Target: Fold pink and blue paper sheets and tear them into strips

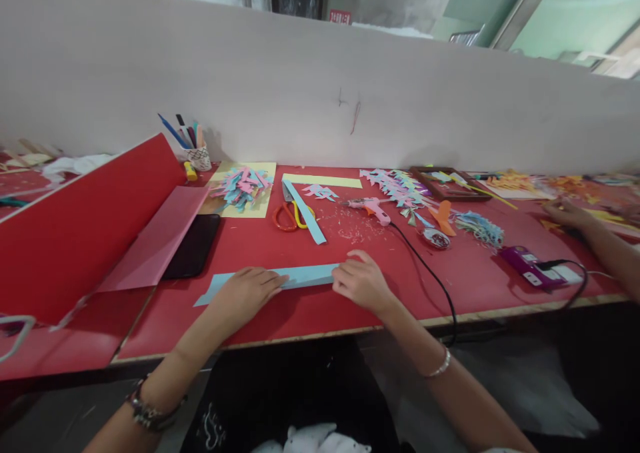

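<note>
A light blue paper strip (307, 276) lies lengthwise near the table's front edge, with a fold running along it. My left hand (250, 291) covers part of its left half, the fingers together and pressing on the paper. At the right end, my right hand (363, 281) pinches the strip between thumb and fingers. Just beyond lie red-and-yellow-handled scissors (285, 218), partly under a second blue strip (307, 214). A pink hot glue gun (371, 208) rests farther right, its black cord trailing towards the table edge.
Cut paper pieces (245, 188) are heaped on a yellow sheet. At left stand a red board (100, 220), a black phone (193, 246) and a pen cup (199, 158). A purple power strip (533, 266) lies right, near another person's hand (570, 213). A white partition (280, 86) rises behind.
</note>
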`<state>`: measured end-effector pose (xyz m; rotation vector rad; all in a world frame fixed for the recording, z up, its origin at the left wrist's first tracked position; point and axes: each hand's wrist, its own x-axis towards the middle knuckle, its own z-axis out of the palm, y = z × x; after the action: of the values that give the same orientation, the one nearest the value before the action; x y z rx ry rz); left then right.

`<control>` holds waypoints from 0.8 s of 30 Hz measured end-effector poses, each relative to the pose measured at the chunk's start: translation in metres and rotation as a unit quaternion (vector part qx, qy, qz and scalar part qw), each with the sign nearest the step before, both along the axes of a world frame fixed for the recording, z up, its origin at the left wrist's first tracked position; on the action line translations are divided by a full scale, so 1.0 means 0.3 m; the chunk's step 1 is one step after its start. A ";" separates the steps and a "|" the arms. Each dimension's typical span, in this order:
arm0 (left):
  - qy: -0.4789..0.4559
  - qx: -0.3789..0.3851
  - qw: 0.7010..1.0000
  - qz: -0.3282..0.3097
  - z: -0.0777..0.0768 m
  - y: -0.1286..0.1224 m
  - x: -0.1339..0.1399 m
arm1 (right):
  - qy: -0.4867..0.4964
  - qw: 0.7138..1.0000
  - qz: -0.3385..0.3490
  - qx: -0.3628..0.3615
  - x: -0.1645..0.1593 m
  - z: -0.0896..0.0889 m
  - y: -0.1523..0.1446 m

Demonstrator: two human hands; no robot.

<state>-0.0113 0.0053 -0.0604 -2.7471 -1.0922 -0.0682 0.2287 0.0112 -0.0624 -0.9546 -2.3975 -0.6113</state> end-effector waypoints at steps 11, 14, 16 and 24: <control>-0.040 -0.037 0.999 0.004 0.007 -0.015 0.017 | 0.134 0.983 -0.031 -0.119 0.052 0.036 -0.065; -0.054 -0.052 0.997 0.026 0.005 -0.005 0.036 | 0.066 0.969 -0.025 -0.237 -0.092 0.025 -0.076; -0.034 -0.048 0.997 0.051 0.001 -0.003 0.036 | 0.036 0.956 -0.047 -0.286 -0.162 0.011 -0.069; 0.004 -0.075 0.989 0.129 -0.009 -0.021 -0.003 | 0.039 0.944 -0.099 -0.311 -0.196 -0.017 -0.018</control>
<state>-0.0122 -0.0010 -0.0631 -2.7019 -1.4973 0.0620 0.1700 0.0058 -0.0674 -1.4532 -2.4767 0.1496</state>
